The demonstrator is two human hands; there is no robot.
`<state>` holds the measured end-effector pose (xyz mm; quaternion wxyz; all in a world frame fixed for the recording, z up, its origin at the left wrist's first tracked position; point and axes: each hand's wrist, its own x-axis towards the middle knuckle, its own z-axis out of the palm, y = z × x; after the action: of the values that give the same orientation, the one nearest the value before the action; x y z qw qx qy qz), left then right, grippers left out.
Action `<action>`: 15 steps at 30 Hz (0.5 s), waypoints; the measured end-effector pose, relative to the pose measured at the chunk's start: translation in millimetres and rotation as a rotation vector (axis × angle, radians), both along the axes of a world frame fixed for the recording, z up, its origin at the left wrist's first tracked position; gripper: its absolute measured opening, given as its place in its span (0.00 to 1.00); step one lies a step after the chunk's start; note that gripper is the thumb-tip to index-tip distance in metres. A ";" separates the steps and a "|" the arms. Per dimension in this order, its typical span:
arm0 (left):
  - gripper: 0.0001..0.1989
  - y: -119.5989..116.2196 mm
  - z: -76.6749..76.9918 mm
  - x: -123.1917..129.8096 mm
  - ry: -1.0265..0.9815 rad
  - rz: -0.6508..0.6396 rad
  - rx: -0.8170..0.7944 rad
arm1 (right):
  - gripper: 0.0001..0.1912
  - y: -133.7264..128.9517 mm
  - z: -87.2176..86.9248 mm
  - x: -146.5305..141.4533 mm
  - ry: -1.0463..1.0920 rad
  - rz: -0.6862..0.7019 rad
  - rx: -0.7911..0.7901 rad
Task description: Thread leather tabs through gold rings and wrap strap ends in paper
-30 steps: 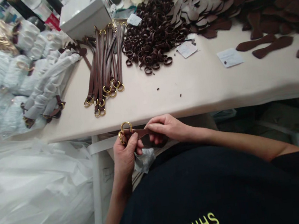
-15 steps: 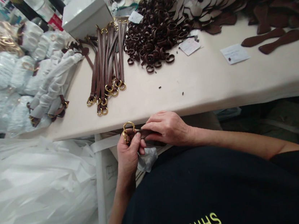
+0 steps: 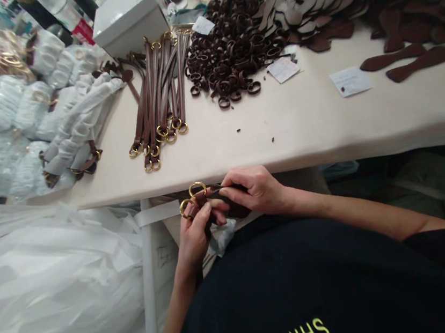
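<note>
Just off the table's front edge, my left hand [image 3: 197, 226] is closed around the end of a brown leather strap [image 3: 201, 197]. Two gold rings [image 3: 197, 189] stand out above its fingers. My right hand [image 3: 254, 188] pinches a brown strip of the same leather to the right, thumb against forefinger. Between the hands the leather is partly covered by fingers, so I cannot tell whether it is one piece or two. A crumpled bit of clear plastic [image 3: 223, 237] shows under the left hand.
On the cream tabletop [image 3: 314, 117] lie leather straps with gold rings [image 3: 157, 99], a heap of small brown leather loops [image 3: 228, 52] and flat leather pieces [image 3: 420, 61]. Paper slips [image 3: 352, 81] and a white box [image 3: 129, 18] are there too. Plastic-wrapped bundles [image 3: 17, 116] fill the left.
My right hand has shifted slightly right and its fingertips have drawn away from the left hand. The gold rings have turned and spread apart, showing more fully above the left fingers.
</note>
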<state>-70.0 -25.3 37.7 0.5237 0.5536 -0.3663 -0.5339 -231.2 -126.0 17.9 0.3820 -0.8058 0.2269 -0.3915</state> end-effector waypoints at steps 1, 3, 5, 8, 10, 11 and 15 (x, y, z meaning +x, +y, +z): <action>0.12 -0.1 1.0 -1.2 -0.034 -0.020 0.004 | 0.11 0.1 2.7 -0.7 -0.014 0.018 0.042; 0.13 -1.7 0.9 -4.1 -0.164 -0.022 0.008 | 0.12 0.7 7.1 -1.6 -0.011 0.049 0.095; 0.13 -4.4 -3.5 -7.0 -0.337 -0.015 -0.012 | 0.12 1.0 8.5 -2.1 0.018 0.034 0.120; 0.11 -7.9 -15.7 -10.1 -0.620 -0.029 -0.095 | 0.10 0.4 4.7 -3.5 0.073 -0.034 0.120; 0.13 -9.3 -24.2 -11.4 -0.788 -0.041 -0.160 | 0.10 -0.2 0.8 -5.0 0.103 -0.064 0.118; 0.14 -9.9 -28.0 -11.9 -0.854 -0.045 -0.184 | 0.10 -0.4 -0.7 -5.8 0.120 -0.076 0.121; 0.15 -11.7 -41.7 -11.4 -0.999 -0.045 -0.254 | 0.07 0.2 -0.8 -8.9 0.168 -0.124 0.157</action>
<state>-81.5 -37.0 -3.9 0.3364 0.6649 -0.6456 -0.1670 -240.2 -125.8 17.1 0.3986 -0.7880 0.3372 -0.3264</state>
